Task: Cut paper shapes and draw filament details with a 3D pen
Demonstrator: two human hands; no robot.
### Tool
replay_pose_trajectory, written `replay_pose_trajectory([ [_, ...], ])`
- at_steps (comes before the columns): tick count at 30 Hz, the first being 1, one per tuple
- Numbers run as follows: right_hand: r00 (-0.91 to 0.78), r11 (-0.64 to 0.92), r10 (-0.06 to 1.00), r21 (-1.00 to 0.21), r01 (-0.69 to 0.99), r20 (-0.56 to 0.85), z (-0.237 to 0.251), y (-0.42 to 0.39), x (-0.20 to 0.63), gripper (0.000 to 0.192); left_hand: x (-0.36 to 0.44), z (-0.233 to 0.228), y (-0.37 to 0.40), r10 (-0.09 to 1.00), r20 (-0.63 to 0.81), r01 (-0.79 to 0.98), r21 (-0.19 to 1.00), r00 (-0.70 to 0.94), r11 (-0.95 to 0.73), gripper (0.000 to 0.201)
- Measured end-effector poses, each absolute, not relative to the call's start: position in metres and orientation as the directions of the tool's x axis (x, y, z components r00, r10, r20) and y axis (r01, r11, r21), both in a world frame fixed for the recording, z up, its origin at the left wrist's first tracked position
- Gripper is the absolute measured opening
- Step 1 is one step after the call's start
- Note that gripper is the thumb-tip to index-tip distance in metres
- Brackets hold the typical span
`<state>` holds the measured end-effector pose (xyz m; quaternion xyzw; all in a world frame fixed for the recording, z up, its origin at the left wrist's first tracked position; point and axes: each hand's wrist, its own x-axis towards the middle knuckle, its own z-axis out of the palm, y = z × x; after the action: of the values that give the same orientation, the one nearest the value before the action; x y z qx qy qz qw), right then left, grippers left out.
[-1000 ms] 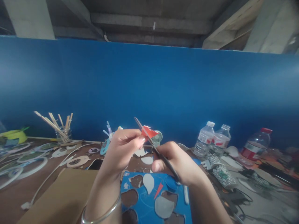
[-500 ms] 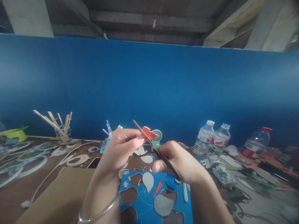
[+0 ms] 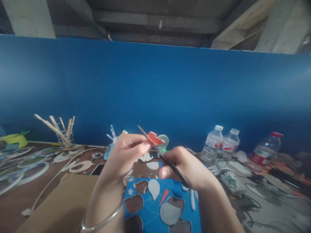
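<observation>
Left hand: the left hand (image 3: 126, 152) is raised above the bench, its grip closed, with thumb and fingertips pinching a small red scrap (image 3: 155, 139); a thin metal bangle (image 3: 102, 221) sits on the wrist.
Right hand: the right hand (image 3: 187, 168) is curled shut around the handles of a pair of scissors (image 3: 162, 155), which are mostly hidden in the fist.
Scissors: the dark blades slant up and to the left, crossing the red scrap; they look nearly closed, though how far they part I cannot tell.
Red scrap: held in the air between the two hands, just above the blue sheet, touching the left fingertips and the blade.
Blue sheet: a blue sheet (image 3: 150, 215) lies on the bench right under the hands, full of cut-out holes, with grey pieces and a small red sliver (image 3: 164, 196) lying on it.
Cardboard: a brown cardboard piece (image 3: 60, 207) lies just left of the blue sheet, under the left forearm.
Bench, left side: a jar of wooden sticks (image 3: 63, 134) stands near the blue wall, with round hoops (image 3: 29, 170) and a white cable (image 3: 53, 181) spread in front of it.
Bench, right side: three plastic bottles (image 3: 213, 144) stand near the wall, one with a red cap.
Behind the hands: a small round fan (image 3: 163, 141) sits just beyond the red scrap.
Backdrop: a blue wall (image 3: 155, 90) runs along the far edge of the bench (image 3: 14, 200).
</observation>
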<state>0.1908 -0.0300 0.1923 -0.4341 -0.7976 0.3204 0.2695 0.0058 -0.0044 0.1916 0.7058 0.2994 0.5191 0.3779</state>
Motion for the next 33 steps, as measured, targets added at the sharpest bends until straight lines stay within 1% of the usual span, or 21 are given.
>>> replay_pose_trajectory([
  [11,-0.443,0.435,0.877,-0.695,0.573,0.184,0.190,-0.028,0.191,0.037,0.004,0.187,0.001,0.826,0.495,0.073,0.845,0.270,-0.530,0.026],
  [14,-0.430,0.427,0.883,-0.703,0.568,0.188,0.188,-0.026,0.191,0.037,0.003,0.186,0.003,0.833,0.483,0.086,0.850,0.269,-0.520,0.026],
  [18,-0.432,0.435,0.879,-0.709,0.555,0.201,0.185,-0.023,0.192,0.038,0.002,0.185,0.005,0.824,0.501,0.087,0.838,0.265,-0.538,0.026],
  [25,-0.484,0.419,0.863,-0.744,0.521,0.147,0.191,-0.026,0.191,0.039,-0.001,0.183,0.005,0.834,0.481,0.096,0.849,0.271,-0.520,0.023],
  [30,-0.466,0.379,0.878,-0.757,0.532,0.111,0.188,-0.023,0.192,0.041,-0.001,0.185,0.005,0.811,0.505,0.107,0.826,0.297,-0.553,0.028],
  [33,-0.452,0.366,0.883,-0.789,0.492,0.128,0.181,-0.016,0.192,0.042,-0.002,0.185,0.006,0.788,0.540,0.095,0.804,0.295,-0.587,0.033],
])
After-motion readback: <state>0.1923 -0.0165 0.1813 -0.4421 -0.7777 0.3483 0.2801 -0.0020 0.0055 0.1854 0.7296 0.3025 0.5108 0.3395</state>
